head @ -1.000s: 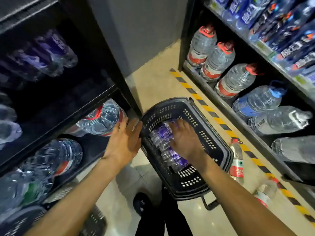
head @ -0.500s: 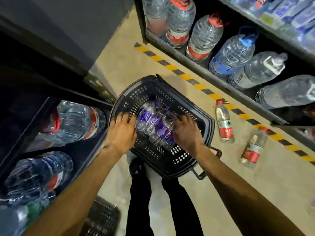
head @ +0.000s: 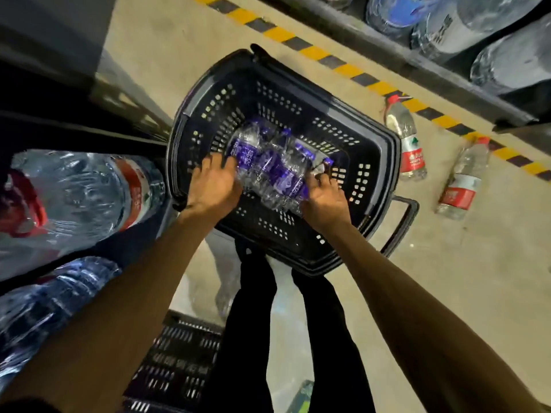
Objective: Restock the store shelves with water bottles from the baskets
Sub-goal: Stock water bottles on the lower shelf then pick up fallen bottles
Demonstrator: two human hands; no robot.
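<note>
A black plastic basket (head: 369,162) stands on the floor in front of me. Inside lies a cluster of small clear water bottles with purple labels (head: 274,168). My left hand (head: 213,186) reaches over the basket's left rim, and its fingers curl around the left end of the cluster. My right hand (head: 323,198) grips the right end, fingers curled around the bottles. Both hands hold the cluster from opposite sides, low inside the basket.
Two red-labelled bottles (head: 407,144) (head: 460,180) lie on the floor right of the basket by yellow-black tape (head: 298,40). Large water jugs (head: 89,195) fill the left shelf, more jugs (head: 507,61) the right shelf. A second basket (head: 179,362) sits behind my legs.
The view has tilted downward, so the basket fills the middle. Both hands moved deeper into the basket and closed around the two ends of the purple-labelled bottles.
</note>
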